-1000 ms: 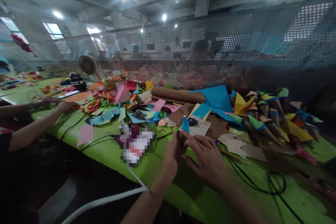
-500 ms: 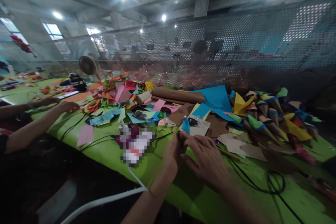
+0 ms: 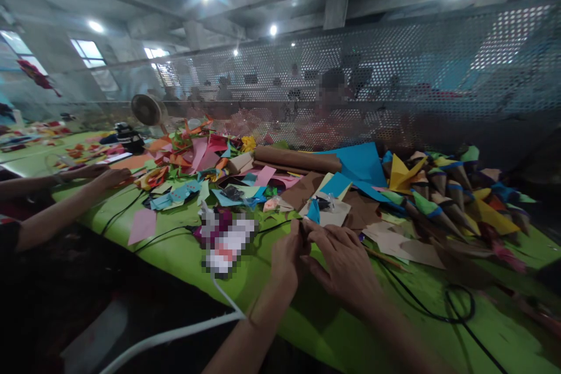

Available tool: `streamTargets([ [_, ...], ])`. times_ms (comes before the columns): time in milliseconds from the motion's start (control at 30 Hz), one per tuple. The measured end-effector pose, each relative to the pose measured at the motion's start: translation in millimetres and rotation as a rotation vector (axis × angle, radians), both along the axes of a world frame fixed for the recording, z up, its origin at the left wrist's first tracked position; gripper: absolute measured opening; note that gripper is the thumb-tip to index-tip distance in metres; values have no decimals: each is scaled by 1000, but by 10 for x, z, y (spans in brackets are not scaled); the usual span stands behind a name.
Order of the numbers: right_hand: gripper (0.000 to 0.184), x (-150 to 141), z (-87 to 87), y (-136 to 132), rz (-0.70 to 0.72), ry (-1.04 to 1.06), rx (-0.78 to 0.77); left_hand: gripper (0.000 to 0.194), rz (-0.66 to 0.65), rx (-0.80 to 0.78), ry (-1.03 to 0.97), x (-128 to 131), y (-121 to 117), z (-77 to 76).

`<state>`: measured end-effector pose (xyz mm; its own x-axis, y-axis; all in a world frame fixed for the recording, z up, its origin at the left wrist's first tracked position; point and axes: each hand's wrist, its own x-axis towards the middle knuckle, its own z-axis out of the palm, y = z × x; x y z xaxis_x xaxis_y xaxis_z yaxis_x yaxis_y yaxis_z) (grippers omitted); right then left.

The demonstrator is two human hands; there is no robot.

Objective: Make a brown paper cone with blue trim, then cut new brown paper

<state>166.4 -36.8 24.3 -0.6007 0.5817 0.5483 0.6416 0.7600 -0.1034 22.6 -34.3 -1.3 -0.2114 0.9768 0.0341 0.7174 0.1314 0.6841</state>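
Observation:
My left hand [image 3: 287, 254] is closed, its fingertips pinched together in front of me over the table. Above them pokes a small pointed piece of blue folded paper [image 3: 313, 211]. From the other side my right hand [image 3: 344, 263] meets it, index finger and thumb bent inward at the same paper piece. The lower part of this piece is hidden behind my fingers. Beyond my hands lie a small clear bag with dark contents [image 3: 325, 203] and cream paper sheets [image 3: 335, 217]. A thin pencil-like stick [image 3: 388, 259] rests right of my right hand.
Brown paper cones with coloured tops [image 3: 453, 184] pile up at right. A brown paper roll [image 3: 298, 159] lies behind blue sheets. Black cable [image 3: 460, 320] loops at right; a blurred white object [image 3: 232, 245] with a white cord sits left. Another person's hands [image 3: 111, 177] work far left.
The blue paper tip between my fingers has leaned to the right and sits slightly lower. My hands stay in nearly the same place. The other person's arm at left shifts slightly.

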Motion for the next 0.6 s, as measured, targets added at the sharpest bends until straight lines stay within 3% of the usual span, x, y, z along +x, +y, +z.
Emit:
streamTargets([
  [100, 16, 2, -5, -6, 2, -6, 6, 34, -21, -27, 191, 1, 14, -7],
  [267, 14, -16, -15, 11, -10, -8, 14, 27, -61, -1, 231, 1, 6, -38],
  [600, 16, -10, 20, -18, 39, -9, -12, 32, 3, -17, 82, -41, 17, -40],
])
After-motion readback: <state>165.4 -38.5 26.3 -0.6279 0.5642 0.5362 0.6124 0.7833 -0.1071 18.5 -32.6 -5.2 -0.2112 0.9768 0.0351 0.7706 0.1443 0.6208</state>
